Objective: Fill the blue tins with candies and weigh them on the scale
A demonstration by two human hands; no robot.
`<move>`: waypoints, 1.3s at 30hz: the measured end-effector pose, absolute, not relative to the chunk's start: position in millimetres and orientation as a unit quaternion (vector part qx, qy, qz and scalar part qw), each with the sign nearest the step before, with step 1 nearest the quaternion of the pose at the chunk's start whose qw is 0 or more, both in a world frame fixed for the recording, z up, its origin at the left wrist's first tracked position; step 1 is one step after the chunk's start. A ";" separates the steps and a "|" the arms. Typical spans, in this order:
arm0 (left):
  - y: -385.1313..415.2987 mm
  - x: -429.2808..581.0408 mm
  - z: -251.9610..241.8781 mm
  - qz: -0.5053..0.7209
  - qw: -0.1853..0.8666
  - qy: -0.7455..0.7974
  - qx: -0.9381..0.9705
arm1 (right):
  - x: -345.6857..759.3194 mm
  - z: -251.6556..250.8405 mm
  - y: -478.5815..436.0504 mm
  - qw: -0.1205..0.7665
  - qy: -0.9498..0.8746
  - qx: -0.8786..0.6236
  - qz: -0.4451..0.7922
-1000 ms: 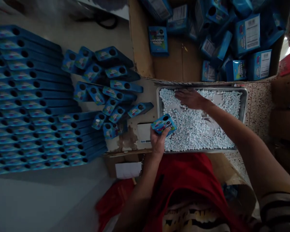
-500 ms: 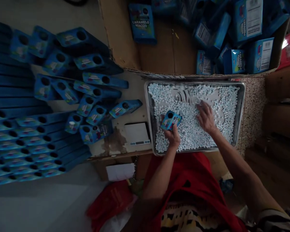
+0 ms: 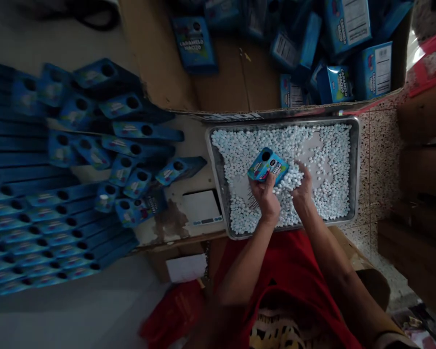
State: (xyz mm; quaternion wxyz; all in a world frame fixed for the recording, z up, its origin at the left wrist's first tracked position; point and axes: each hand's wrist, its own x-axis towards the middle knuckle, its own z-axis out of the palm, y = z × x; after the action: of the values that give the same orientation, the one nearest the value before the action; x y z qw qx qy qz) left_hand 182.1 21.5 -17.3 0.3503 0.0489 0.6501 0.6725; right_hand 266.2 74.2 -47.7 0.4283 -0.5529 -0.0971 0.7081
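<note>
Blue box [image 3: 268, 165] gripped in left hand [image 3: 269, 201]; right hand [image 3: 303, 190], just beside it, cups candies [image 3: 290, 180]; tray [image 3: 355, 169] beneath both.

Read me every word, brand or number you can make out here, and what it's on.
"CARAMELO MACIZO": blue box, face up at the left inside the carton.
"CARAMELO": tilted box near the carton's lower edge; its other words are unclear.
Too small or blurred: all other print, including the held box and the scale.
</note>
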 end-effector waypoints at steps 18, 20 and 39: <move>-18.1 90.2 -4.6 0.520 0.415 0.669 0.332 | 204.7 85.2 92.9 0.457 -0.217 -0.388 0.771; -19.0 89.2 -7.9 0.523 0.424 0.668 0.319 | 201.8 80.4 92.6 0.461 -0.239 -0.395 0.758; -14.4 85.4 -12.7 0.449 0.311 0.721 0.426 | 198.7 67.5 91.6 0.470 -0.124 -0.423 0.765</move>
State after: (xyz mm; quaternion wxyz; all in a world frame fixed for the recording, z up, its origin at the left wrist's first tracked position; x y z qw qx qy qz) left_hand 85.4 -14.4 -12.7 0.3113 0.4262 0.7210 0.4491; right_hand 198.7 91.6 67.5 0.4700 -0.4228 -0.1242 0.7648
